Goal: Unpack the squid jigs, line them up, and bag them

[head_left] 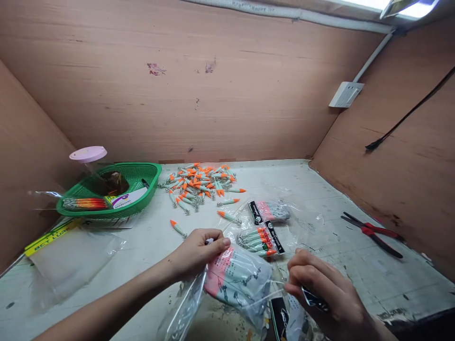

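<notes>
My left hand point(208, 248) pinches the edge of a see-through plastic bag point(186, 303) holding a pink and white printed packet point(240, 277), thumb on top. To its right, my right hand point(325, 289) is closed, with a dark glossy piece showing beneath its fingers; its kind I cannot make out. Thin pale strands of plastic stretch between the bag and my right fingertips. Just beyond lie a packet of orange-tipped squid lures point(258, 239) with a black header card and another bagged packet point(272, 210). A further black card point(279, 317) lies below, partly covered.
Loose orange and pale green squid lures point(199, 182) are heaped at the back. On the left stand a green basket point(156, 175) with packaged lures and a pink-lidded jar point(88, 154), and a yellow-topped plastic bag point(71, 255). Red-handled pliers point(373, 232) lie right. Cardboard-like walls surround the table.
</notes>
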The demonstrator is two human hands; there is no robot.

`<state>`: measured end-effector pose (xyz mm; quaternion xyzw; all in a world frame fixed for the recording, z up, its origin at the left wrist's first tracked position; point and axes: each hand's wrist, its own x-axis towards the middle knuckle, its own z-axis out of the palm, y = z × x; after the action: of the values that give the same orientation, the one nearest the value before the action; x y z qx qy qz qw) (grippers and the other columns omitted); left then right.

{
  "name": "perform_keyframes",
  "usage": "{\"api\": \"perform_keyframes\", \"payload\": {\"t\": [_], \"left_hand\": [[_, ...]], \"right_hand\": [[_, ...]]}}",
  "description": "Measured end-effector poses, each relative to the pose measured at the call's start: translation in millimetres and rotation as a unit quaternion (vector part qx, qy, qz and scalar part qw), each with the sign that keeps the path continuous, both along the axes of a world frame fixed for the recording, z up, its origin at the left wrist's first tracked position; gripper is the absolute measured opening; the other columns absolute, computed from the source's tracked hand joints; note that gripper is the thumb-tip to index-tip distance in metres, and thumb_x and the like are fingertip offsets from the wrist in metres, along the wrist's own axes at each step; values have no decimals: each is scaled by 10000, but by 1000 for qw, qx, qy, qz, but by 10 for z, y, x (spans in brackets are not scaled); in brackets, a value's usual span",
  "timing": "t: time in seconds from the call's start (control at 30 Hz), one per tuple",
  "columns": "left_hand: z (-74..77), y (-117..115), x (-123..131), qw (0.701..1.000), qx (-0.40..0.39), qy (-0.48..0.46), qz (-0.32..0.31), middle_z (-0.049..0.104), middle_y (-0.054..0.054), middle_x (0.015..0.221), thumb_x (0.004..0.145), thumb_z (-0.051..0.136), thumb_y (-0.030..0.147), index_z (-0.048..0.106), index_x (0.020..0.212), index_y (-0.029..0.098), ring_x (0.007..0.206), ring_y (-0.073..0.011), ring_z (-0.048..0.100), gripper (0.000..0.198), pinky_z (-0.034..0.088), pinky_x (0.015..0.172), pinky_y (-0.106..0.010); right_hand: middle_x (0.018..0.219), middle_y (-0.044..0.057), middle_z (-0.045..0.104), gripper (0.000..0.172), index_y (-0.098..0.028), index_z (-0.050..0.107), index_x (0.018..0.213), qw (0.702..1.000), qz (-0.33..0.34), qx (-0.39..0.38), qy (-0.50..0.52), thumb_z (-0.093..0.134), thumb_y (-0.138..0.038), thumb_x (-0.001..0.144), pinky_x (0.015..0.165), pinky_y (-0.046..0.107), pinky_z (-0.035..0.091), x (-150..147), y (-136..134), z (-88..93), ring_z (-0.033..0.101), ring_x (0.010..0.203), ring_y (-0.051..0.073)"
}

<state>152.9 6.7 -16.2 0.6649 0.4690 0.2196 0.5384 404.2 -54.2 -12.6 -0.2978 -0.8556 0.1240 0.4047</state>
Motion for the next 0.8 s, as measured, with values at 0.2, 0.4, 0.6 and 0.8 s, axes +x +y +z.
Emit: {"api": "perform_keyframes", "payload": {"t": [0.2, 0.4, 0.6, 0.8], "left_hand": [[-40, 41, -24, 1000, -11, -5, 13, 339, 54, 586, 724, 525, 640, 415, 584, 172, 579, -95, 308, 500, 254, 513, -218], [-132, 303, -144, 991, -69, -49, 107, 410, 43, 527, 655, 575, 676, 450, 601, 176, 490, -91, 351, 519, 305, 469, -226], [262, 1218, -642, 937, 74, 133, 314, 498, -16, 493, 820, 423, 541, 476, 633, 191, 476, -164, 502, 401, 393, 473, -267], [708, 1909, -1057, 853, 220, 269, 390, 644, -88, 776, 718, 638, 385, 535, 672, 196, 924, -285, 590, 220, 419, 718, -304]], "right_hand": [[818, 45, 602, 109, -219, 433, 838, 967, 86, -216, 103, 418, -183, 940, 647, 258, 476, -72, 48, -25, 565, 733, 148], [646, -48, 456, 305, -210, 407, 742, 841, 50, -384, 379, 596, -428, 840, 464, 206, 367, -305, 702, -137, 361, 483, 71], [715, -38, 607, 462, -234, 444, 899, 761, -147, -422, 470, 755, -447, 633, 426, 207, 394, -505, 1456, 96, 466, 464, 92], [743, -25, 602, 448, -196, 542, 882, 830, -204, -296, 426, 762, -492, 627, 406, 165, 351, -119, 1161, 80, 416, 458, 49]]}}
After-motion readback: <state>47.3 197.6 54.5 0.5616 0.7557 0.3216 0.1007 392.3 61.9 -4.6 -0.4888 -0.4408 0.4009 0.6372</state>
